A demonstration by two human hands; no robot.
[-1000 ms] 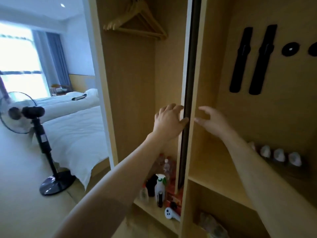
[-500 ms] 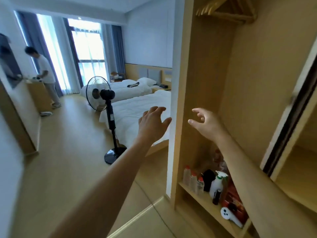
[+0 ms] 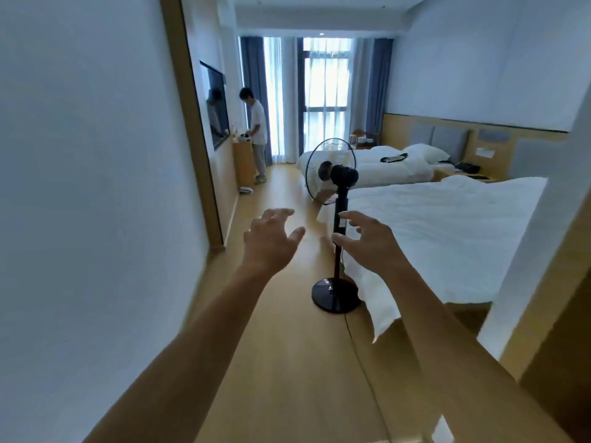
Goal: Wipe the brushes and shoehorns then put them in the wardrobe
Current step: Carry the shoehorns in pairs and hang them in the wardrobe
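Both arms are held out ahead, left hand (image 3: 271, 238) and right hand (image 3: 367, 239) with fingers spread loose, nothing grasped. No brushes or shoehorns are seen; only the fan (image 3: 334, 219), beds and floor. Wardrobe edge (image 3: 543, 314) sits at right, probably left behind.

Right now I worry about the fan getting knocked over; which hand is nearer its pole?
Right. The right hand overlaps the fan pole in view, thumb across it, though contact is unclear. The left hand hovers apart to the pole's left.
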